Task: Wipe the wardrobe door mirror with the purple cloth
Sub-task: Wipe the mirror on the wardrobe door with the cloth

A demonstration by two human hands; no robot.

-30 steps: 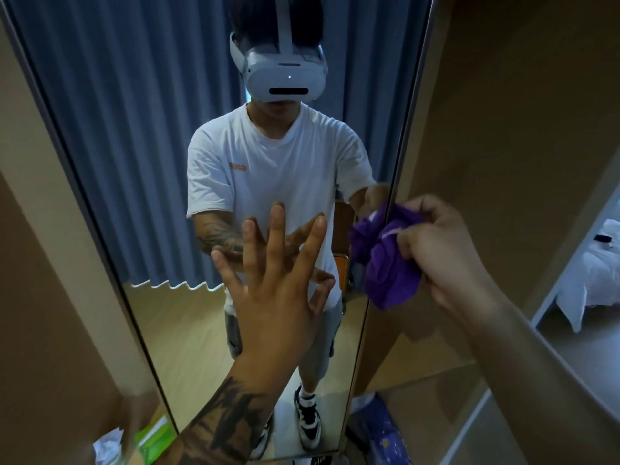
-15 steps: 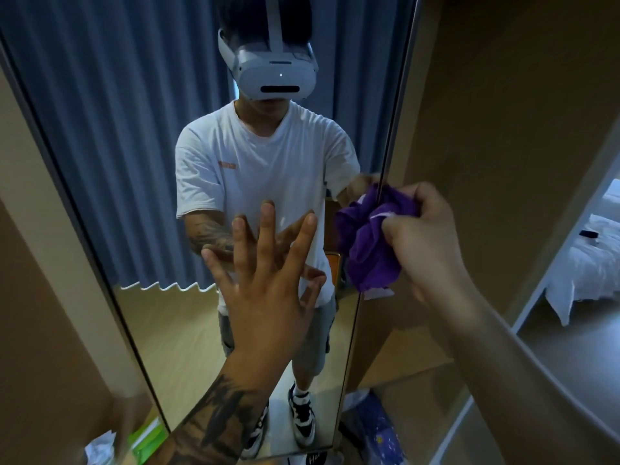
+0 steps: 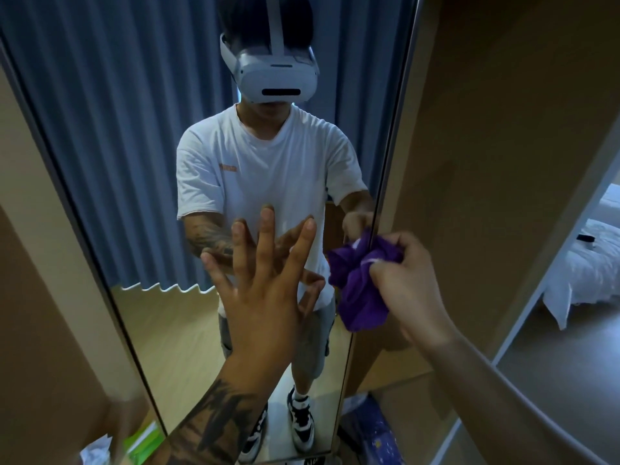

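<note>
A tall wardrobe door mirror (image 3: 141,229) fills the frame from 12 to 6 o'clock, and in it are reflected a person in a white T-shirt and headset and, behind, blue curtains. The door appears to be swung out from the wardrobe, whose brown panel (image 3: 486,162) stands at 2 o'clock; a bed with white linen (image 3: 590,263) is glimpsed at 3 o'clock.

At centre, the left hand (image 3: 265,297) is laid flat against the glass, fingers straight and splayed, grasping nothing; the door is apparently being steadied by it so that it does not swing under the wiping.

Just toward 3 o'clock, the purple cloth (image 3: 360,297) is bunched and clenched in the right hand (image 3: 406,283), fingers curled round its top. The wad is held at the mirror's right edge, seemingly against the glass there, though contact cannot be confirmed. A stroke along that edge is judged to be in hand.
</note>
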